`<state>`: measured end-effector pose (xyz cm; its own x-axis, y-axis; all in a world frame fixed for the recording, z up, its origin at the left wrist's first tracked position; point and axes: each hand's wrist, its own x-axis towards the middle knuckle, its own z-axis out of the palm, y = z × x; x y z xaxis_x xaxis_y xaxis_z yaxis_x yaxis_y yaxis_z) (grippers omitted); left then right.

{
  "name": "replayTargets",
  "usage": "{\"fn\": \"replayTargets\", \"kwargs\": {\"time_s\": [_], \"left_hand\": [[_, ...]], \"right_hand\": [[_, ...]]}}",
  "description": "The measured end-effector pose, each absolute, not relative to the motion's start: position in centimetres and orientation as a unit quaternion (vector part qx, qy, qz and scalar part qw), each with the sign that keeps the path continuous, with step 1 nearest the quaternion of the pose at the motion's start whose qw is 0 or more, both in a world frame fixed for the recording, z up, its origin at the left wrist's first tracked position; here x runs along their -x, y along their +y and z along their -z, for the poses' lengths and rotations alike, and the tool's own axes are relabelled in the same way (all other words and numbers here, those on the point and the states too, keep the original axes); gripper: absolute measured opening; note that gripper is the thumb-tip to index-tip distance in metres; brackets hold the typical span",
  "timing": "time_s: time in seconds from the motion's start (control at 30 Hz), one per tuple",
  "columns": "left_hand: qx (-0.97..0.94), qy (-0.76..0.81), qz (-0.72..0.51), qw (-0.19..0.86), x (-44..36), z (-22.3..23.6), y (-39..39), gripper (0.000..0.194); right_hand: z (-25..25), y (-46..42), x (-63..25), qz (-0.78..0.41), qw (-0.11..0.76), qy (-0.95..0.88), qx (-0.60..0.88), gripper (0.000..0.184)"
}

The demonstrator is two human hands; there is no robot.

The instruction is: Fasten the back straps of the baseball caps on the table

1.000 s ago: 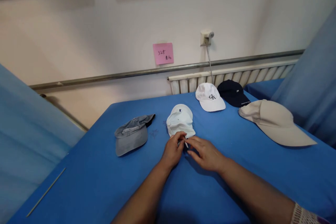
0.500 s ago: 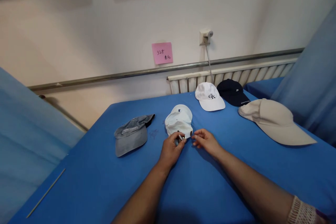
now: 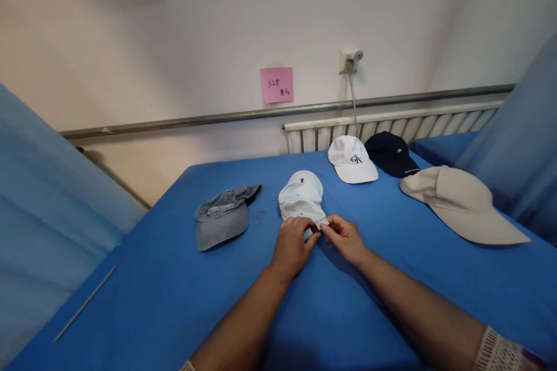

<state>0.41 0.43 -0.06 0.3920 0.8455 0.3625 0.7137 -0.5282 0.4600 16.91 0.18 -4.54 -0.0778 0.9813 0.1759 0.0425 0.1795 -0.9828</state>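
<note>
We are pinching the near edge of a pale mint rounded fabric cap with our left hand and right hand; it is lying toward the far edge of the blue cloth-covered table, beside a grey fabric cap.

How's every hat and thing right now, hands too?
Pale cap, held at its near edge
Left hand, pinching that edge
Right hand, pinching it too
Gray cap, crumpled, untouched
White cap, crown up
Navy cap, crown up
Beige cap, brim pointing right
Pink note, stuck on wall
Plug, plugged in
</note>
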Motion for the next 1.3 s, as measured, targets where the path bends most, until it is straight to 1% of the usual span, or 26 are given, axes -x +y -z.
{"fn": "replayTargets", "kwargs": {"time_s": [0.17, 0.27, 0.43, 0.57, 0.67, 0.73, 0.83, 1.07, 1.2, 1.3], "left_hand": [[-0.835, 0.476, -0.268, 0.066, -0.5, -0.6, 0.1, 0.010], [-0.834, 0.483, -0.260, 0.056, -0.5, -0.8, 0.1, 0.010], [-0.833, 0.482, -0.260, 0.079, -0.3, -0.4, 0.3, 0.011], [-0.819, 0.489, -0.286, 0.095, -0.3, -0.1, 0.5, 0.013], [-0.800, 0.502, -0.309, 0.112, -0.3, 0.1, 0.7, 0.013], [-0.793, 0.504, -0.317, 0.125, -0.3, 0.1, 0.7, 0.013], [-0.796, 0.497, -0.317, 0.138, -0.2, 0.0, 0.8, 0.011], [-0.815, 0.479, -0.297, 0.138, -0.2, 0.1, 0.9, 0.012], [-0.822, 0.466, -0.295, 0.143, -0.1, 0.3, 0.9, 0.023], [-0.816, 0.462, -0.308, 0.159, -0.2, 0.6, 0.9, 0.035]], "right_hand": [[4.7, 0.6, -17.4, -0.462, 0.522, -0.542, 0.470, 0.027], [4.7, 0.9, -17.9, -0.468, 0.534, -0.509, 0.486, 0.028], [4.7, 1.4, -18.4, -0.500, 0.529, -0.474, 0.496, 0.035], [4.6, 1.5, -18.3, -0.557, 0.515, -0.435, 0.485, 0.048], [4.5, 1.4, -18.1, -0.602, 0.504, -0.405, 0.468, 0.051], [4.5, 1.4, -18.0, -0.628, 0.491, -0.401, 0.452, 0.050], [4.3, 1.1, -17.8, -0.658, 0.480, -0.402, 0.418, 0.043], [3.5, 0.3, -17.7, -0.733, 0.490, -0.342, 0.325, 0.031], [3.4, 0.7, -18.4, -0.752, 0.513, -0.287, 0.299, 0.026], [3.5, 1.0, -18.9, -0.748, 0.529, -0.262, 0.302, 0.027]]}}
